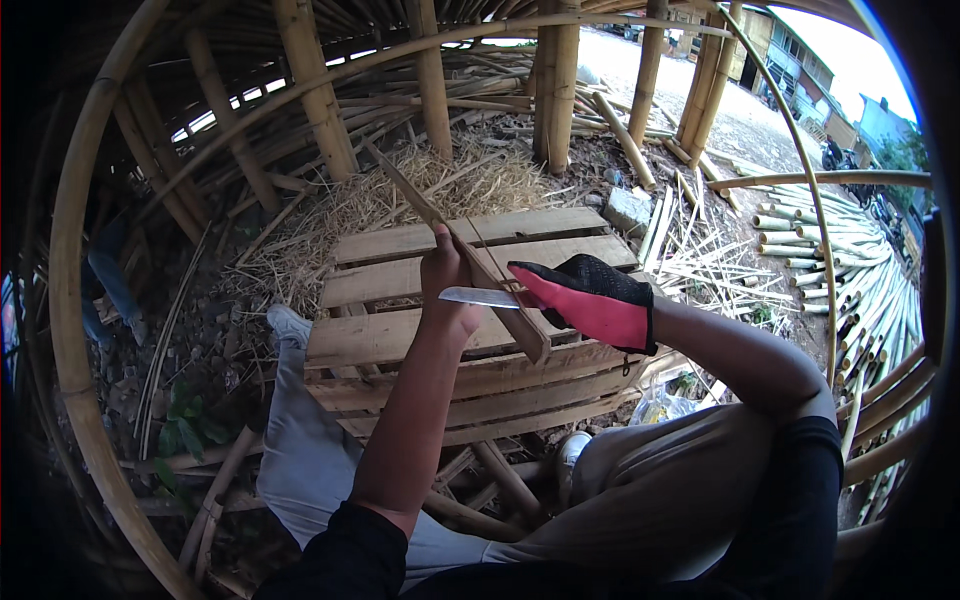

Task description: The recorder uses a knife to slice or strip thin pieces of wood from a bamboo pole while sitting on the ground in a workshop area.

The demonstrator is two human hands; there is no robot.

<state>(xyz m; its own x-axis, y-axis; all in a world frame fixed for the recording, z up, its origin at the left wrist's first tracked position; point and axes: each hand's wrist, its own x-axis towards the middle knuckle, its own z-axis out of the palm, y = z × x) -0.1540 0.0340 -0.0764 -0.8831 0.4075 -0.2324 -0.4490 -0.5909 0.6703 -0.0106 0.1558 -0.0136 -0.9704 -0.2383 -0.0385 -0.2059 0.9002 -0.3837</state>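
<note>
My bare left hand (446, 275) is closed around a long split bamboo strip (490, 285), which slants from the far left down toward me over a slatted wooden crate (375, 283). In a pink and black glove, my right hand (590, 300) grips a knife (480, 297). Its handle is hidden inside the glove. The blade points left and lies across the strip, close to my left wrist. A thin sliver (483, 240) stands apart from the strip's right side, running up from near the glove.
Shavings (490, 170) are heaped behind the crate, near upright bamboo posts (556, 90). A concrete block (630, 210) sits at the crate's far right corner. Stacked bamboo poles (860, 290) lie to the right. A curved bamboo pole (75, 330) arches along the left.
</note>
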